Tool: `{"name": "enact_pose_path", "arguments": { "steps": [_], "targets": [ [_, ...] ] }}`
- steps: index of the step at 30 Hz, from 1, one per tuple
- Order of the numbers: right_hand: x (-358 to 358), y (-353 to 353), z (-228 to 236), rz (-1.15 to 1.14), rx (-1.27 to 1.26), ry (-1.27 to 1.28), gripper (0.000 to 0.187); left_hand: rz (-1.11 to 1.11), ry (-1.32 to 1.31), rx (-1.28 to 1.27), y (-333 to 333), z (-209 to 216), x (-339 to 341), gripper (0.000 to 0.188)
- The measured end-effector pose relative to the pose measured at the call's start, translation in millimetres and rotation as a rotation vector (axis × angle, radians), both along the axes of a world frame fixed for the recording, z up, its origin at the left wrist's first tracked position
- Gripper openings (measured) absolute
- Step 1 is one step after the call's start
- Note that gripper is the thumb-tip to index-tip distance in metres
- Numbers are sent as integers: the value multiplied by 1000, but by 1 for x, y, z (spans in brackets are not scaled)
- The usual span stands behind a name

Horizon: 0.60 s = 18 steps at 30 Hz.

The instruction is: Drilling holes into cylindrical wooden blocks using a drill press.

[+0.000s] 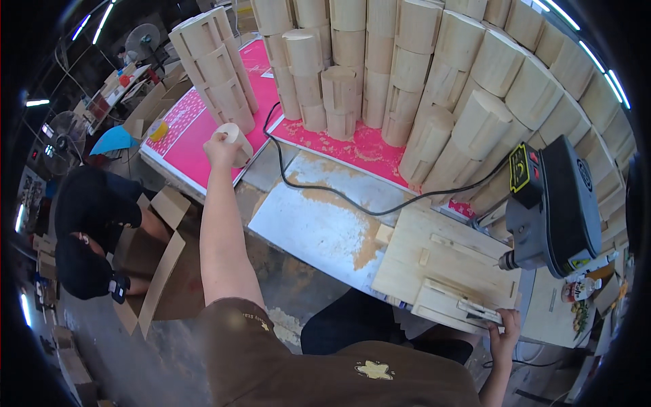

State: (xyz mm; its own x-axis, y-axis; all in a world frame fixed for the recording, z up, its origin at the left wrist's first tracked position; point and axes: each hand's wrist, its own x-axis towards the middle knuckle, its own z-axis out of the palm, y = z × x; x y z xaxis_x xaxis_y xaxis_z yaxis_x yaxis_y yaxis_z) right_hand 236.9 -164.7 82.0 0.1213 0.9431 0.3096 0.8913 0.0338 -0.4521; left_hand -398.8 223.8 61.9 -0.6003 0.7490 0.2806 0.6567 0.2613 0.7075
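My left arm is stretched out to the far left, and my left hand [221, 150] is closed on the edge of a short pale wooden cylinder [242, 154] at the near edge of the pink sheet [184, 146]. At the lower right, my right hand [503, 331] is closed around the end of a slim lever-like piece [480, 311]. That piece lies along a wooden block fixed to a plywood board [400, 271]; its exact kind is not clear. Above the board's right side hangs a dark drill press head [556, 203] with its chuck [507, 260].
Tall stacks of grooved wooden cylinders [410, 64] line the table's back. A black cable [352, 203] crosses the sawdust-covered white board [305, 224]. At left, another person [88, 230] bends over an open cardboard box [166, 271]. A jar [580, 290] stands right.
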Motion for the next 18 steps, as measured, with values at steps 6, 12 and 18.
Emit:
{"name": "enact_pose_path", "arguments": {
  "steps": [6,12,18],
  "targets": [
    [-2,-3,-2,-57,-32,-9,35,-11,128,1,42,-31,-8,48],
    [-8,2,0,-68,-49,0,36,222,316,155,25,10,46,60],
    [-7,4,1,-81,-36,-22,36,-378,13,328,50,31,168,64]
  ]
}}
